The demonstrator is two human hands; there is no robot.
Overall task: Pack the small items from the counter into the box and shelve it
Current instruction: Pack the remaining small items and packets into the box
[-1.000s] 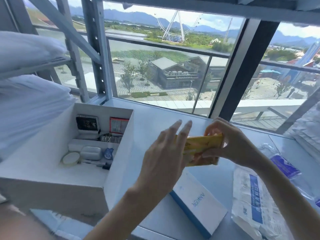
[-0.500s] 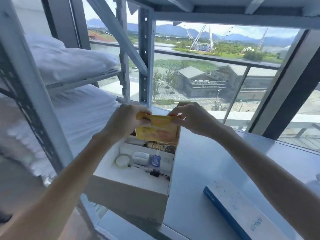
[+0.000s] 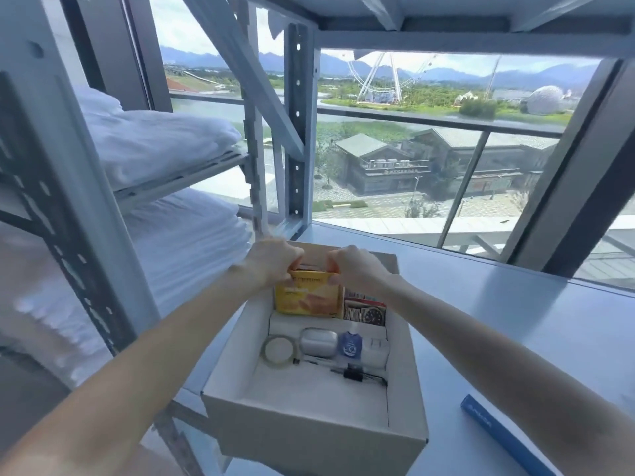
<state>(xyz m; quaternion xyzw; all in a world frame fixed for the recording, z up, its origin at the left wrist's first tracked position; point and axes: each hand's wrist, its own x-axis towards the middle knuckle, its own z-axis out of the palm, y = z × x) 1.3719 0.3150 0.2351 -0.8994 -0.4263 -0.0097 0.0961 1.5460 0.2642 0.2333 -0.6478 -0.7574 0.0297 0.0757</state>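
Both hands, left and right, gripped a yellow packet, lowering it into the box beneath them; release was due next.

The open box has bare floor along its near end, room enough for a hand. Its far end is crowded: a yellow packet stands upright beside a watch, with a tape roll and small case just in front. Left, a shelf post stands close. The counter to the right lies open.
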